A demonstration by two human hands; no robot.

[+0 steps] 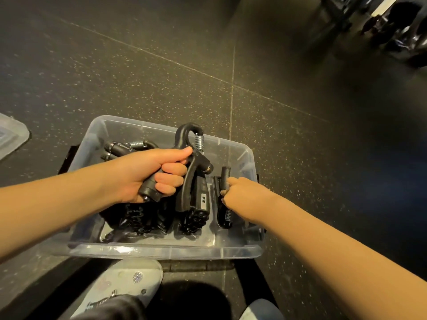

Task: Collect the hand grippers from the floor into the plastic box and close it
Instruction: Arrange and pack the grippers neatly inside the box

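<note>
Looking down on a clear plastic box (161, 251), open on the dark speckled floor (161, 65). Left grip (147, 174) clenched round one handle of a black hand gripper (183, 132), held above the middle of the box with the spring end pointing away. Right grip (240, 192) grasping the handle of a second hand gripper (224, 174), low inside the box near the right wall. More black grippers (120, 147) piled inside, beneath and left of the raised one. On the floor to the left, well apart, a clear lid (11, 137). Just beside the near rim, a pale shoe (124, 280).
</note>
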